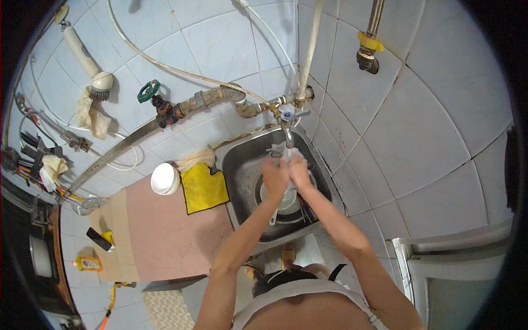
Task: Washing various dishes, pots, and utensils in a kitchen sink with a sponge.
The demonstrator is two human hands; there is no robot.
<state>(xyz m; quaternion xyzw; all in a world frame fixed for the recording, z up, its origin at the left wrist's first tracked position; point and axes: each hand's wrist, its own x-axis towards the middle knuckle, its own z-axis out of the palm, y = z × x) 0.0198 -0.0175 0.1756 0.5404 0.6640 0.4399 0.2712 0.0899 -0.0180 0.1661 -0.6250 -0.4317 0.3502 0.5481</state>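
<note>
Both hands are close together under the running metal faucet (287,131), over the stainless steel sink (241,165). My left hand (275,177) and my right hand (300,173) are blurred, with the fingers bent toward the water. A pale, whitish blur (277,149) shows at the fingertips; whether it is a held thing or splashing water is unclear. Below my wrists a round pot or bowl (287,202) sits in the basin, partly hidden by my forearms. A light handle (273,216) sticks out near it, and several thin utensils (306,212) lie at its right.
Left of the sink, a yellow cloth (204,187), white bowls (165,178) and a beige cloth (197,159) rest on the pinkish counter (173,235). Farther left are a phone (99,239) and a yellow bottle (88,264). Pipes with a green valve wheel (149,91) run along the tiled wall.
</note>
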